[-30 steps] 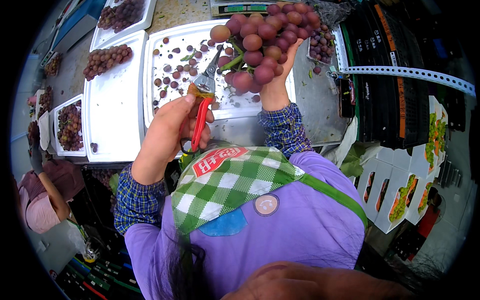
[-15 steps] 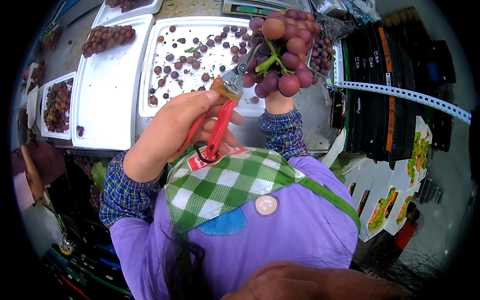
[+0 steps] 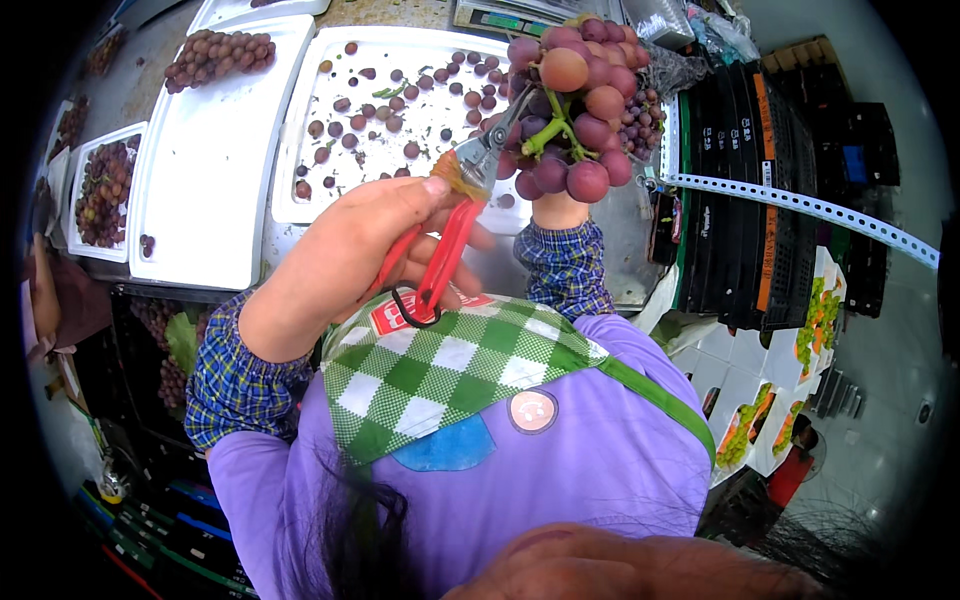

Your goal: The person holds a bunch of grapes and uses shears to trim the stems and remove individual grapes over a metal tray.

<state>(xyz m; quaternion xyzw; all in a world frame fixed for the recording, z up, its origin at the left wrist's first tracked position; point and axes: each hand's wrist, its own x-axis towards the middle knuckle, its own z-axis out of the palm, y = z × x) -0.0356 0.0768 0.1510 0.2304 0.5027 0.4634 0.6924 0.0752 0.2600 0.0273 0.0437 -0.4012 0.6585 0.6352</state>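
My left hand (image 3: 375,235) is wrapped round the red handles of a pair of pruning snips (image 3: 455,240), with a yellowish band near their pivot. Their metal blades reach up to the left side of a large bunch of reddish-purple grapes (image 3: 585,100), and the tips are hidden among the berries. A green stem faces me in the middle of the bunch. My right hand (image 3: 560,212) holds the bunch up from behind; only the wrist end shows below the grapes and the fingers are hidden.
Under the snips lies a white tray (image 3: 285,190) scattered with loose grapes. Left of it, another white tray (image 3: 205,190) bears a bunch, near a smaller tray (image 3: 110,250) of grapes. Black crates (image 3: 740,200) are stacked at right, behind a perforated metal strip (image 3: 810,200). A scale (image 3: 510,18) stands at the back.
The view has shifted slightly. The bunch has turned a little and sits slightly lower in view, with the snips' blades still at its left side. Both hands keep their holds.
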